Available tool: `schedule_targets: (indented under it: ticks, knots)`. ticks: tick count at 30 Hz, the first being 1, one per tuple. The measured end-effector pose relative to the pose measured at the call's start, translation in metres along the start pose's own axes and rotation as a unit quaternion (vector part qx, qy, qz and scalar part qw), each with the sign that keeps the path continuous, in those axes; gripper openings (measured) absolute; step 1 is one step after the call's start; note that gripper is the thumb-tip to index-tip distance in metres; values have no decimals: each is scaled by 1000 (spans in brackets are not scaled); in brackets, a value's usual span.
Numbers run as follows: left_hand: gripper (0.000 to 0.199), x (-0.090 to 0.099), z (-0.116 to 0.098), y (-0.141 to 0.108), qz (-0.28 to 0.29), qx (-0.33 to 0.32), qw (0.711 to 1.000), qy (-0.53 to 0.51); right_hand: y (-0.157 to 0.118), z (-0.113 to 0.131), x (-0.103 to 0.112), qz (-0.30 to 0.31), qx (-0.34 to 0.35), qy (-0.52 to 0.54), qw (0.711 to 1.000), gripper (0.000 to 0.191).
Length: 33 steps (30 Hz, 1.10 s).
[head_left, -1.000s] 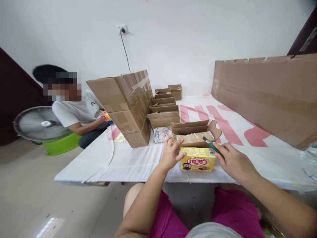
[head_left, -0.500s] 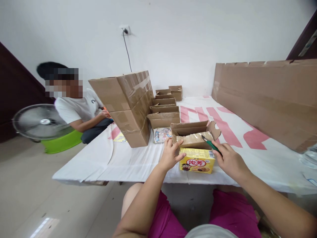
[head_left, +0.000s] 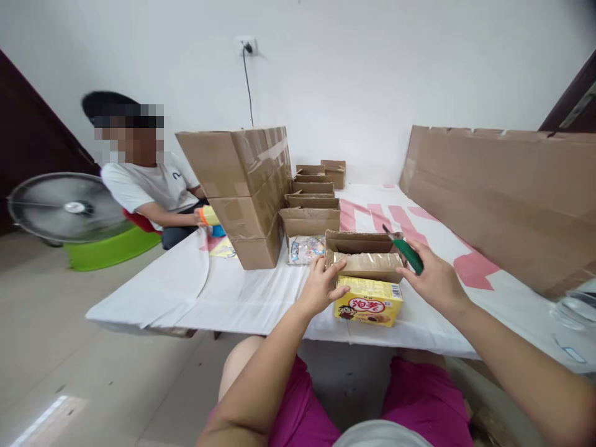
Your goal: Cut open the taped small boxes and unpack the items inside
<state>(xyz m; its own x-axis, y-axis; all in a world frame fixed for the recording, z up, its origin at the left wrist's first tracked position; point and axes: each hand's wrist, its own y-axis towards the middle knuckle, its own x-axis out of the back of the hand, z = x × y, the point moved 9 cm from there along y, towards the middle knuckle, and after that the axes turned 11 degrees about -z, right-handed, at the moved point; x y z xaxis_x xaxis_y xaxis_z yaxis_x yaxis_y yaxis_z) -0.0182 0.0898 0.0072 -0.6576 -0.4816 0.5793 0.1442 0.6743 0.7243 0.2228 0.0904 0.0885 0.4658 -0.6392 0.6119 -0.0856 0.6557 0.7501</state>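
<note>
- Compared with the frame half a second earlier, the green-handled knife [head_left: 410, 256] stands higher, its tip off the front flap of the open carton [head_left: 365, 263] and raised by the carton's far right corner; the left hand [head_left: 321, 288] keeps its place, and the whole view shifts slightly.
- Right of the frame's centre, the right hand [head_left: 437, 279] has its fingers closed around the knife's handle; the blade points to the upper left, the handle's butt to the lower right.
- Spread over the carton's near left corner, the left hand's fingers sit with the thumb well apart, out over the upper left of the yellow box [head_left: 367, 305]; I cannot tell whether they pinch the cardboard or only rest on it.
- Mouth up on the table [head_left: 261, 316], just right of the frame's centre, the carton has its long axis running left to right, between the two hands.
- Its left end lies under the left fingers, so that hand is nearer; its right end is just beside the right fingers, though whether they touch it is hard to see.
- Knife and carton do not line up: the knife slants steeply across the carton's right end.
- Below the carton in the frame, the yellow box lies just in front, its long side roughly parallel.
- Left of the carton is a printed bag [head_left: 305, 249], near the left fingers.
</note>
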Motion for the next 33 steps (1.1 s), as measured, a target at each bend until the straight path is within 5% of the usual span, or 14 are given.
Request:
schedule_targets:
  ticks: [6,12,23,33]
  knots:
    - [58,2,-3,0,4,-7,1000,5,17,34,-42,115,124,-90,982,43]
    - [59,4,-5,0,7,-11,1000,7,15,37,-58,153,186,-164,957,31]
    - [60,3,-5,1,9,-5,1000,18,20,31,-71,204,125,-179,954,34]
    - [59,2,-4,0,-3,-13,999,32,40,2,-70,149,-18,-138,979,39]
